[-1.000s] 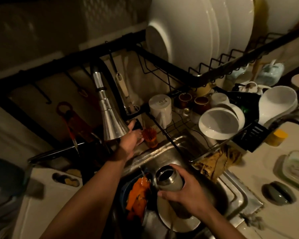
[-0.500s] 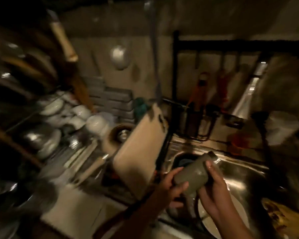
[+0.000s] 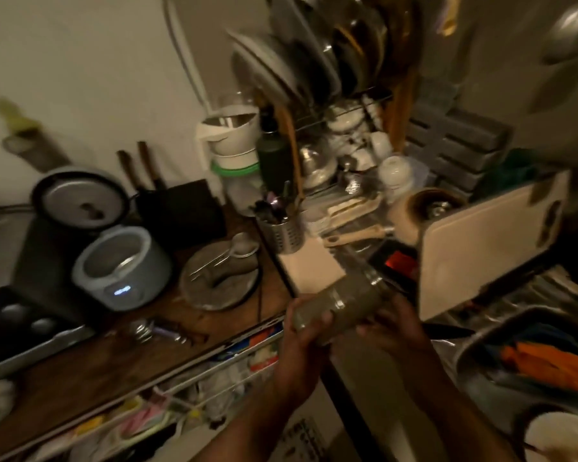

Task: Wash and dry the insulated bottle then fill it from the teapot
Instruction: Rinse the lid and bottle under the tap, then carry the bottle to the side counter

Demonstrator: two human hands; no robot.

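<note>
The insulated bottle (image 3: 344,303), olive-grey with a steel neck, lies tilted in the air with its open mouth pointing up and right. My left hand (image 3: 302,331) grips its base end with fingers curled round it. My right hand (image 3: 389,325) holds the side near the mouth from below. Both hands are above the gap between the wooden counter (image 3: 114,355) and the sink edge. A metal teapot (image 3: 316,161) stands on the lower shelf of the dish rack among white cups. The picture is dim and blurred.
A white cutting board (image 3: 488,238) leans at the right. The sink (image 3: 514,331) holds a dark bowl with orange pieces. A steel utensil holder (image 3: 282,231), rice cooker (image 3: 121,265), black knife block (image 3: 181,211) and round strainer (image 3: 219,278) crowd the counter. Plates fill the rack above.
My view has swung left from the sink to the counter and dish rack. My left hand left the faucet and joined the right on the bottle, which moved left, out over the counter edge.
</note>
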